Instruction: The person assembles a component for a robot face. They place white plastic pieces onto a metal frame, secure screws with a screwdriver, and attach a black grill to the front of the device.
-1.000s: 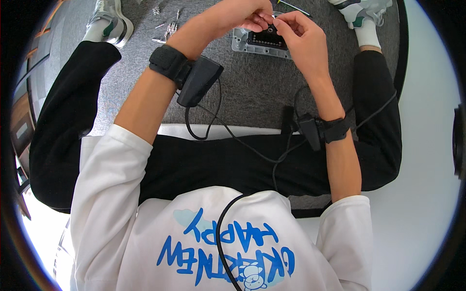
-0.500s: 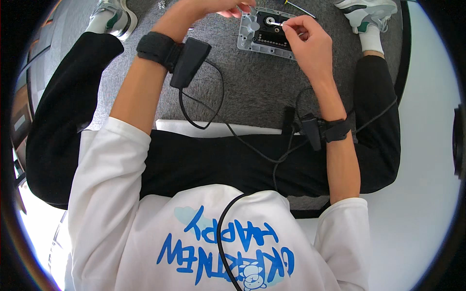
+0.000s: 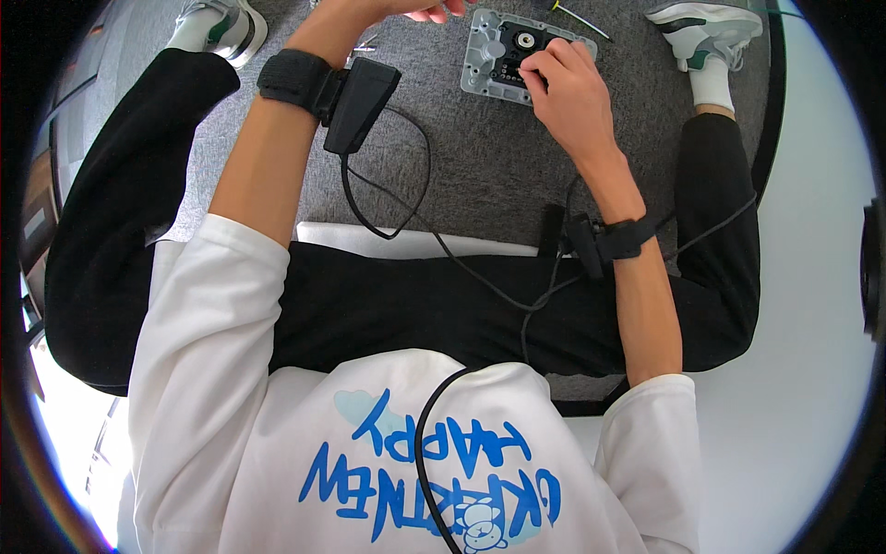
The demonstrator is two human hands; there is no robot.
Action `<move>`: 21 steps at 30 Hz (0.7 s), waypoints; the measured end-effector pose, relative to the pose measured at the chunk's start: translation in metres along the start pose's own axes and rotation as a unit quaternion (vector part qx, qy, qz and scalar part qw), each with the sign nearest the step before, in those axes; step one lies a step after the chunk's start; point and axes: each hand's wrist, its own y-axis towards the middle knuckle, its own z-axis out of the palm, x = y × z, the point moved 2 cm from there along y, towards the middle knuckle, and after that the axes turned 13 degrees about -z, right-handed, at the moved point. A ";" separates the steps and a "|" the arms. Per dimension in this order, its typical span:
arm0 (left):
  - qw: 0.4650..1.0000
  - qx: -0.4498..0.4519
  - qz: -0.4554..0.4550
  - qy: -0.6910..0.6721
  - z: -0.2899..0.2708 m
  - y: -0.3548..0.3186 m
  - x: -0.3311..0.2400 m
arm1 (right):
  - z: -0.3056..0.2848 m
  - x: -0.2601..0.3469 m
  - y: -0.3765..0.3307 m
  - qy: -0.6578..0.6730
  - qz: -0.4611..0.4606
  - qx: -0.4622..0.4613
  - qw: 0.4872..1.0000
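Note:
A grey cast metal housing (image 3: pixel 473 69) with a black inner part (image 3: pixel 510 57) lies on the carpet at the top of the view. A pale round ring (image 3: pixel 526 40) shows on the black part. My right hand (image 3: pixel 574 97) is over the housing's right side, with thumb and forefinger pinched together low over the row of small round holes. Whatever sits between those fingertips is too small or hidden to make out. My left hand (image 3: pixel 434 10) is up and left of the housing, cut by the upper edge. Its visible fingertips are apart and touch nothing I can see.
A thin screwdriver-like tool (image 3: pixel 583 22) lies beyond the housing. Small shiny metal pieces (image 3: pixel 366 44) rest on the grey carpet (image 3: pixel 480 175) by my left wrist. Black boxes are strapped to both wrists, their cables (image 3: pixel 461 268) crossing my lap. My shoes flank the work area.
My right hand has shifted slightly left and down from the ring toward the row of holes; the small bright piece in its fingers no longer shows. My left hand has drawn left, away from the housing.

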 end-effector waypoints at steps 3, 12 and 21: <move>1.000 -0.007 -0.004 -0.018 -0.002 -0.001 0.001 | 0.002 0.001 0.000 -0.020 -0.013 0.000 1.000; 0.998 -0.036 -0.057 0.020 -0.018 0.019 0.019 | 0.001 -0.003 -0.004 -0.010 -0.002 -0.020 1.000; 0.897 -0.227 -0.089 0.370 -0.045 0.038 0.145 | -0.009 -0.014 -0.005 0.001 0.037 -0.064 0.997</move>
